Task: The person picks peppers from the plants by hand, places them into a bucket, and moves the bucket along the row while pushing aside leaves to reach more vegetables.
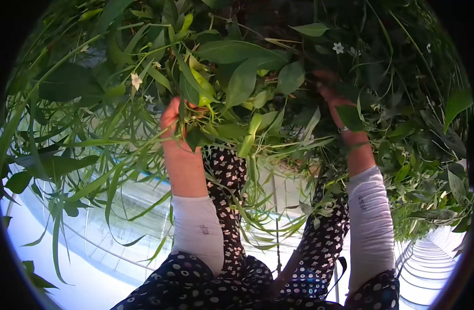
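Observation:
My left hand [171, 114] is curled closed in the foliage, with leafy pepper stems [193, 120] at its fingers. Leaves cover part of that hand. A light green pepper [203, 85] hangs right above its fingertips, among broad dark leaves [242, 82]. My right hand [330, 90] reaches deep into the shaded part of the pepper plant, and its fingers are hidden by leaves and shadow. A thin band [343, 129] circles the right wrist. White sleeves [198, 222] cover both forearms.
Dense pepper plants with white flowers [136, 81] fill the upper view and both sides. Long grassy blades [110, 191] hang in front of my legs [229, 181], which wear dark patterned cloth. Greenhouse hoops [428, 263] show at lower right, pale sheeting [118, 243] at lower left.

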Available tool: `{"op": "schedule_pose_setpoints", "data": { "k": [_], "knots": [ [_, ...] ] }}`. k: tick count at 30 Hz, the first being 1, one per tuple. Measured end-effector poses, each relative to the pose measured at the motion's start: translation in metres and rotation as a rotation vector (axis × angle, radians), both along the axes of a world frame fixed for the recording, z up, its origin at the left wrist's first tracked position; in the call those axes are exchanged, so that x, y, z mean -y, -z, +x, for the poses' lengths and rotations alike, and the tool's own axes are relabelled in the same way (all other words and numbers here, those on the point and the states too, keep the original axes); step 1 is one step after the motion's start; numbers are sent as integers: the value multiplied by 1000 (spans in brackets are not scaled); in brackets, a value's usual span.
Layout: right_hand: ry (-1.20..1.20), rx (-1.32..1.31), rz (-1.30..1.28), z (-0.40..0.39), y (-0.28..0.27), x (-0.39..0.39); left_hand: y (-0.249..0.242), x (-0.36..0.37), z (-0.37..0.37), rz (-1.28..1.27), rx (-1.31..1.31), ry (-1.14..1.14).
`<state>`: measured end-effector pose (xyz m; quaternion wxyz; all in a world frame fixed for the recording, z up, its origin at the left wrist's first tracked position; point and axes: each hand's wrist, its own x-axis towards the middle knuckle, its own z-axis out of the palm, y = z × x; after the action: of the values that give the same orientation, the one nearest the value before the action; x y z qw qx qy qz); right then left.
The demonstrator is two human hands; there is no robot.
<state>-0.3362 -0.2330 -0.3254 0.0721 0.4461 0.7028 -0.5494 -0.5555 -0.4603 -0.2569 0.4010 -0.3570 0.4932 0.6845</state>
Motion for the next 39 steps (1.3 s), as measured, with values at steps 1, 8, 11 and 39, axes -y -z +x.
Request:
{"op": "schedule_pose_setpoints", "data": {
  "k": [1, 8, 11, 39],
  "knots": [
    [81, -83, -173, -1, 6, -2, -1, 3, 2, 67, -22, -30],
    [120, -247, -557, -45, -83, -14, 10, 36, 14, 406, -40, -266],
    [44, -297, -296, -84, -117, 13, -2, 19, 27, 125, -107, -280],
    [-547, -419, -71, -121, -94, 56, -9, -15, 25, 78, 1, -75]
  ]
}}
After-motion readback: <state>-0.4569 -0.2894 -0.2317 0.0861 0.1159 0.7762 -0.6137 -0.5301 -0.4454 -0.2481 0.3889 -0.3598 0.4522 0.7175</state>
